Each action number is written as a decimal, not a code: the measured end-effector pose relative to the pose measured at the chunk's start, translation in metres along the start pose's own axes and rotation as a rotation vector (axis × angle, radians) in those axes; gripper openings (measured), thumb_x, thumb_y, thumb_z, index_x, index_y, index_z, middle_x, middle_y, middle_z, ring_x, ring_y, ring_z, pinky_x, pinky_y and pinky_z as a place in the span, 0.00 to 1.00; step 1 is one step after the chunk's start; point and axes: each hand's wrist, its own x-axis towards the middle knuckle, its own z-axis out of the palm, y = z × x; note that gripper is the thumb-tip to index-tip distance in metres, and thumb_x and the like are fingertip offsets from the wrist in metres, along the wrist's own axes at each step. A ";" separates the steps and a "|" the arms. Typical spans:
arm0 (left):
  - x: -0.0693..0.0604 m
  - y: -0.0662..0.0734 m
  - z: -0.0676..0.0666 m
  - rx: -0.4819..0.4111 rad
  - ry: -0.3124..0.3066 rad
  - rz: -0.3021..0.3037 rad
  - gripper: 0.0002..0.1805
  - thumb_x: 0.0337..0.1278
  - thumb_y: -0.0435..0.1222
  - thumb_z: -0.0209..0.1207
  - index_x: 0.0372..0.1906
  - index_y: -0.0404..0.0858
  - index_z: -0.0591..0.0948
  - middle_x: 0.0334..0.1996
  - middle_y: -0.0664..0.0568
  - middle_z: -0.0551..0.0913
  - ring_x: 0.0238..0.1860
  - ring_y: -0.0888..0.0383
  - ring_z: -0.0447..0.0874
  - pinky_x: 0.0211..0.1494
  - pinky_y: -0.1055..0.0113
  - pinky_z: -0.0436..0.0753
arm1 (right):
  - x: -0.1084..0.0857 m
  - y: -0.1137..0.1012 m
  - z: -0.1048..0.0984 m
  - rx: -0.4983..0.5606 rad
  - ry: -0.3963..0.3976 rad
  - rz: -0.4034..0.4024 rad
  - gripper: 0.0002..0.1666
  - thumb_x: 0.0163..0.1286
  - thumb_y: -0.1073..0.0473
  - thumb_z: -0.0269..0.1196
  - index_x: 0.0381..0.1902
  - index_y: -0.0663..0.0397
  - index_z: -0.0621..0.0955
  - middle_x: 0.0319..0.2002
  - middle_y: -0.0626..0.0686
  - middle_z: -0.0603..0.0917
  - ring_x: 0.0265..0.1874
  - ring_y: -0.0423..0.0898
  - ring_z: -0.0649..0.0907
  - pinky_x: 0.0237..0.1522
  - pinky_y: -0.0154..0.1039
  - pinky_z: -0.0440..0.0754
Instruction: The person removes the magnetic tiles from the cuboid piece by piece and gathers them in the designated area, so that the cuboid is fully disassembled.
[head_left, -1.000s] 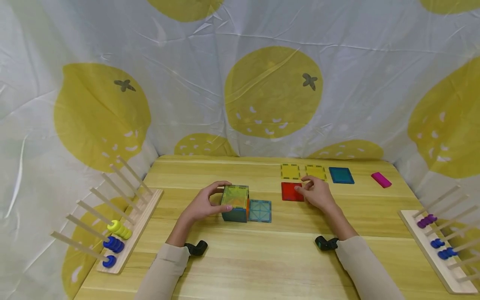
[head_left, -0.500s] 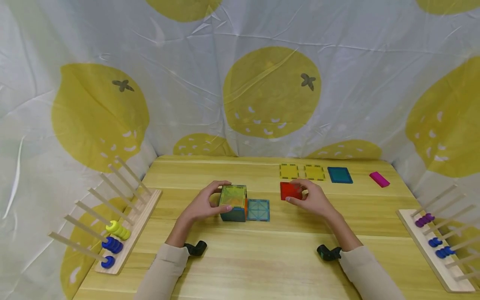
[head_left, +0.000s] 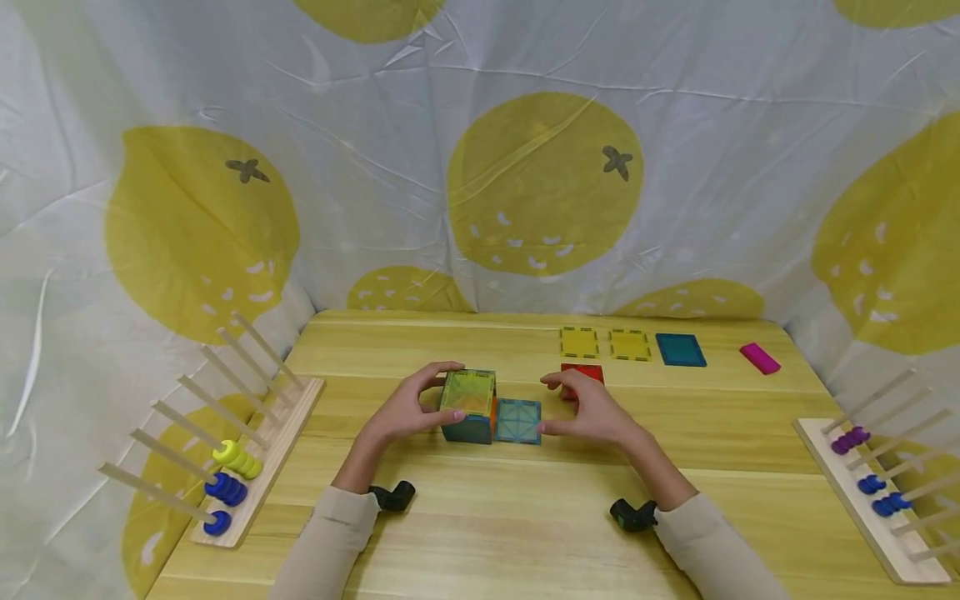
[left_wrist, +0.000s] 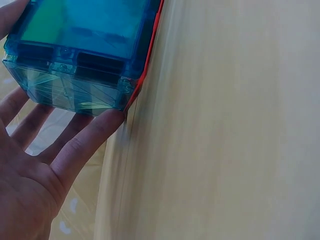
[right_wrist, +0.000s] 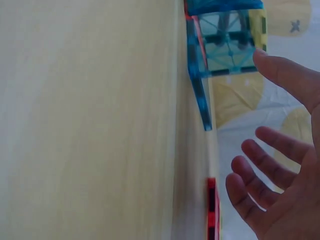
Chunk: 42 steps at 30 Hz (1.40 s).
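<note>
My left hand (head_left: 401, 408) grips a cube of translucent magnetic tiles (head_left: 468, 396), thumb at its front and fingers round its far left side. The cube has a yellow top, a blue front and an orange right side. Flat on the table beside its right face lies a light blue tile (head_left: 517, 421). Over that tile's right edge is my right hand (head_left: 588, 412), thumb and fingers spread apart and holding nothing. Partly covered by this hand in the head view, a red tile (head_left: 588, 372) lies behind it. The left wrist view shows fingers (left_wrist: 85, 145) against the cube.
Two yellow tiles (head_left: 579, 342), a dark teal tile (head_left: 681, 350) and a magenta block (head_left: 761, 358) lie along the back right. Wooden peg racks with rings stand at the left (head_left: 281, 450) and right (head_left: 862, 500) edges. A lemon-print cloth (head_left: 375, 208) hangs behind.
My right hand has moved left from the red tile to the light blue tile, and the red tile stays where it was. The left hand and the cube have kept still.
</note>
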 end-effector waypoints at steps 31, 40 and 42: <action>0.001 0.001 0.000 0.002 0.003 -0.014 0.41 0.57 0.42 0.74 0.75 0.47 0.69 0.74 0.52 0.68 0.76 0.38 0.65 0.51 0.56 0.89 | 0.018 -0.018 0.034 -0.065 -0.096 -0.045 0.49 0.52 0.38 0.79 0.67 0.56 0.78 0.60 0.56 0.81 0.58 0.53 0.78 0.60 0.54 0.79; 0.001 0.001 0.000 0.011 0.013 -0.026 0.42 0.57 0.43 0.74 0.75 0.49 0.69 0.74 0.53 0.68 0.76 0.39 0.65 0.52 0.55 0.89 | 0.023 -0.021 0.044 -0.171 -0.104 -0.029 0.48 0.50 0.40 0.80 0.67 0.53 0.79 0.60 0.54 0.79 0.53 0.50 0.74 0.49 0.48 0.80; 0.001 0.001 0.000 0.008 0.013 -0.026 0.42 0.57 0.43 0.74 0.76 0.47 0.69 0.74 0.53 0.68 0.76 0.39 0.65 0.51 0.56 0.89 | 0.024 -0.021 0.045 -0.202 -0.098 -0.026 0.47 0.50 0.41 0.80 0.66 0.54 0.80 0.58 0.53 0.79 0.52 0.50 0.74 0.49 0.48 0.80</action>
